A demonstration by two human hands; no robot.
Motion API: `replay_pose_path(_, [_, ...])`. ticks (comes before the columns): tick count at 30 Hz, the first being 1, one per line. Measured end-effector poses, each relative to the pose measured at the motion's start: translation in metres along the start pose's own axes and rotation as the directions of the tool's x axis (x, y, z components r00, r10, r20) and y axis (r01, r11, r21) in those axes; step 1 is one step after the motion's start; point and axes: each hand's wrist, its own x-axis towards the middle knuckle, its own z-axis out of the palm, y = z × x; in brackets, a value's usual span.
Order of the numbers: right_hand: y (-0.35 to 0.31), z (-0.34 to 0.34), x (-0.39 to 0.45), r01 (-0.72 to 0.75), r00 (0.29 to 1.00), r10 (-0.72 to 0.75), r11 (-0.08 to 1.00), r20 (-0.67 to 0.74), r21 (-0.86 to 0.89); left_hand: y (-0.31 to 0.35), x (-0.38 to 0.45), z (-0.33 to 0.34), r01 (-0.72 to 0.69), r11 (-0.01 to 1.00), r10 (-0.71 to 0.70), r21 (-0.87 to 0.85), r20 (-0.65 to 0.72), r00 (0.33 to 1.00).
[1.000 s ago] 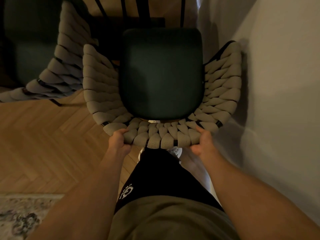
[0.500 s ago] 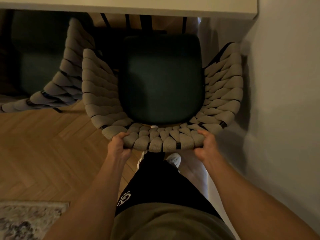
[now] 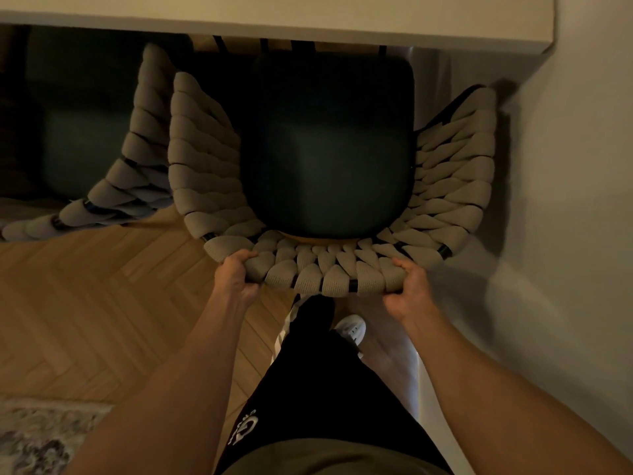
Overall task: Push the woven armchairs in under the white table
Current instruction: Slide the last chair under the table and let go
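Note:
A woven armchair (image 3: 205, 173) with beige braided straps and a dark green seat cushion (image 3: 329, 145) stands right in front of me. My left hand (image 3: 236, 275) grips the left end of its backrest top. My right hand (image 3: 407, 289) grips the right end. The white table (image 3: 274, 15) runs across the top of the view, and its edge covers the front of the seat. A second woven armchair (image 3: 130, 180) sits to the left, mostly under the table.
A pale wall (image 3: 575, 234) runs close along the chair's right side. Herringbone wood floor (image 3: 85, 303) lies to the left, with a patterned rug (image 3: 34, 440) at the bottom left corner. My dark trouser leg and white shoe (image 3: 352, 330) are just behind the chair.
The chair has moved forward toward the table, and the table's edge has come into view over the seat's front. Both hands have stayed clamped on the backrest.

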Motion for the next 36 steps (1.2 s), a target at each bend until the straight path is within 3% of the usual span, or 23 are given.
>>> replay_pose_path(13, [-0.039, 0.049, 0.023, 0.026, 0.999, -0.029, 0.994, -0.025, -0.102, 0.039, 0.01, 0.067, -0.052, 0.995, 0.046, 0.08, 0.075, 0.996])
replay_pose_path(22, [-0.048, 0.05, 0.021, 0.037, 0.996, -0.027, 0.991, 0.08, -0.131, 0.041, 0.005, 0.071, -0.028, 0.997, 0.023, 0.07, 0.079, 0.997])
replay_pose_path(36, [-0.065, 0.061, 0.025, 0.028, 0.998, -0.018, 0.981, 0.053, -0.193, 0.042, 0.012, 0.083, -0.049, 0.996, 0.043, 0.072, 0.083, 0.996])
